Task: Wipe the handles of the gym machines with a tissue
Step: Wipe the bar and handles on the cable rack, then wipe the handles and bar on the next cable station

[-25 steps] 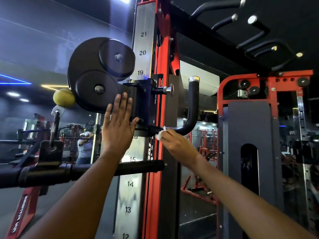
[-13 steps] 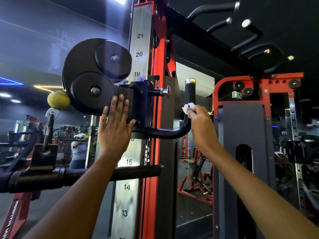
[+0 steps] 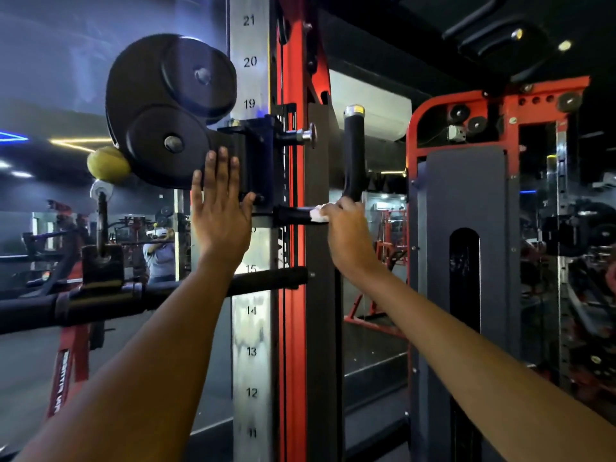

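Beside red uprights (image 3: 293,228), handle (image 3: 354,155) points up; right hand (image 3: 348,235) grips tissue (image 3: 318,213).

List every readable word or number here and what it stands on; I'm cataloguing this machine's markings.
"21", "20", "19", "15", "14", "13", "12", "11": down the silver numbered upright post of the machine.
The number just below the black sliding carriage: cut off, unreadable.
White lettering on the red slanted frame leg at lower left: too blurred to read.
Black-and-white sticker on the red upright column: too small to read.
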A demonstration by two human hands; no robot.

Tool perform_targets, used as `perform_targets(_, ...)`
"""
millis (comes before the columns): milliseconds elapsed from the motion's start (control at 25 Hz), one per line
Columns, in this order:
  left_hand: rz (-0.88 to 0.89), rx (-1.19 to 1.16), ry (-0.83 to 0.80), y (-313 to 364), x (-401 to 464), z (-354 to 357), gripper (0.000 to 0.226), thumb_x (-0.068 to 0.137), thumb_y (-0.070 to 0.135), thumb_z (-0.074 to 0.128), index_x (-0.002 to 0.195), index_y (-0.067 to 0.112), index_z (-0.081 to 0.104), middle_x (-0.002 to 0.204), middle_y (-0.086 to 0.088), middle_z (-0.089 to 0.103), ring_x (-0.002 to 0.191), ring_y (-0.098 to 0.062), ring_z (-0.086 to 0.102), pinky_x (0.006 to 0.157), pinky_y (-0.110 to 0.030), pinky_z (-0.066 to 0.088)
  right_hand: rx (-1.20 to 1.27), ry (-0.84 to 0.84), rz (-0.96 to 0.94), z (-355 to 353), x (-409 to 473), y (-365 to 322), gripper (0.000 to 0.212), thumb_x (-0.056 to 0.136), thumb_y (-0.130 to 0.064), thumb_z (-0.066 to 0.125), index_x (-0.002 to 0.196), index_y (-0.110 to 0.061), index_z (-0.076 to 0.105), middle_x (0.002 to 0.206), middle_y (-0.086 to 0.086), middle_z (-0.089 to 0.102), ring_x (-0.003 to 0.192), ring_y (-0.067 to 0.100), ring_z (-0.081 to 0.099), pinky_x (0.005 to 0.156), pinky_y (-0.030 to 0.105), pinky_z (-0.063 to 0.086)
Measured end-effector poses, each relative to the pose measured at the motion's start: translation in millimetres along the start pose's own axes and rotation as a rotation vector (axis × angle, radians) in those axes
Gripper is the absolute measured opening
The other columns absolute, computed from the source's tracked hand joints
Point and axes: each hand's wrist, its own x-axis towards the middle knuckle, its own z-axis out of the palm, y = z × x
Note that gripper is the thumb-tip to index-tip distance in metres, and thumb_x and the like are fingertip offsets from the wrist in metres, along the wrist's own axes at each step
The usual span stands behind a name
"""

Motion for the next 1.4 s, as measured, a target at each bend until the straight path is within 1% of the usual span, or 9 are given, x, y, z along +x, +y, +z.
perform_targets(160, -0.079, -0.132, -0.210, 16, -17, -36, 0.064, 0.104, 0.046, 0.015, 0.154, 0.012, -0.005, 0.161, -0.009, -0.015, 0.147, -0.025, -0.017, 0.116, -0.045, -0.013, 0.176, -0.034, 0.271, -29, -36, 21, 0.019, 0.094, -0.002, 0.043, 0.101, -0.005, 0.060, 0.104, 0.005, 0.047, 0.089, 0.014, 0.048, 0.083, 0.029, 0.047)
perform_targets(280, -0.034, -0.399, -0.294, 58, -60, -74, 0.060, 0.103, 0.041, 0.027, 0.154, 0.010, 0.017, 0.162, -0.009, 0.012, 0.149, -0.027, 0.004, 0.118, -0.044, -0.001, 0.093, -0.161, 0.404, -69, -57, 40, 0.030, 0.090, -0.001, 0.048, 0.119, -0.002, 0.055, 0.126, 0.021, 0.044, 0.112, 0.032, 0.045, 0.089, 0.030, 0.036)
perform_targets(400, 0.043, -0.559, -0.337, 99, -115, -112, 0.045, 0.099, 0.035, 0.038, 0.134, 0.010, 0.052, 0.140, -0.011, 0.052, 0.132, -0.028, 0.042, 0.109, -0.042, 0.030, 0.015, -0.210, 0.550, -118, -84, 59, 0.028, 0.091, 0.000, 0.047, 0.117, 0.001, 0.055, 0.108, 0.019, 0.054, 0.103, 0.037, 0.053, 0.070, 0.026, 0.039)
perform_targets(480, 0.027, -0.614, -0.447, 126, -149, -139, 0.038, 0.098, 0.033, 0.041, 0.121, 0.010, 0.060, 0.124, -0.012, 0.061, 0.119, -0.031, 0.052, 0.099, -0.040, 0.037, -0.126, -0.299, 0.612, -154, -105, 66, 0.025, 0.091, 0.003, 0.048, 0.113, 0.002, 0.061, 0.100, 0.016, 0.063, 0.094, 0.033, 0.061, 0.064, 0.023, 0.043)
perform_targets(600, 0.081, -0.675, -0.685, 167, -222, -192, 0.036, 0.098, 0.033, 0.043, 0.118, 0.009, 0.061, 0.121, -0.012, 0.062, 0.116, -0.032, 0.054, 0.097, -0.040, 0.039, -0.258, -0.426, 0.696, -217, -163, 76, 0.026, 0.088, 0.002, 0.052, 0.111, -0.001, 0.065, 0.109, 0.020, 0.064, 0.099, 0.034, 0.061, 0.079, 0.031, 0.051)
perform_targets(840, 0.138, -0.861, -0.872, 219, -352, -272, 0.037, 0.098, 0.031, 0.049, 0.126, 0.010, 0.058, 0.128, -0.009, 0.059, 0.123, -0.028, 0.051, 0.104, -0.040, 0.037, -0.334, -0.375, 0.721, -314, -310, 70, 0.016, 0.088, -0.010, 0.057, 0.100, -0.005, 0.068, 0.096, 0.018, 0.065, 0.091, 0.036, 0.061, 0.072, 0.037, 0.046)
perform_targets(920, 0.164, -0.878, -0.945, 239, -379, -284, 0.042, 0.099, 0.032, 0.047, 0.135, 0.011, 0.052, 0.138, -0.007, 0.053, 0.132, -0.026, 0.044, 0.110, -0.039, 0.033, -0.290, -0.340, 0.742, -331, -344, 78, 0.013, 0.086, -0.009, 0.061, 0.095, -0.005, 0.068, 0.093, 0.016, 0.064, 0.087, 0.033, 0.061, 0.071, 0.037, 0.048)
perform_targets(1160, 0.329, -0.904, -1.075, 324, -420, -278, 0.049, 0.101, 0.034, 0.044, 0.146, 0.015, 0.038, 0.152, -0.004, 0.038, 0.141, -0.021, 0.031, 0.117, -0.039, 0.025, -0.361, -0.480, 0.791, -349, -390, 159, 0.015, 0.087, -0.014, 0.059, 0.099, -0.008, 0.066, 0.096, 0.014, 0.067, 0.091, 0.031, 0.062, 0.073, 0.037, 0.049)
perform_targets(1400, 0.330, -0.989, -1.105, 452, -408, -231, 0.046, 0.100, 0.033, 0.048, 0.142, 0.016, 0.044, 0.142, -0.005, 0.049, 0.131, -0.024, 0.045, 0.107, -0.038, 0.037, -0.469, -0.582, 0.842, -361, -380, 282, 0.022, 0.090, -0.020, 0.056, 0.109, -0.012, 0.063, 0.106, 0.013, 0.065, 0.098, 0.032, 0.060, 0.079, 0.038, 0.048)
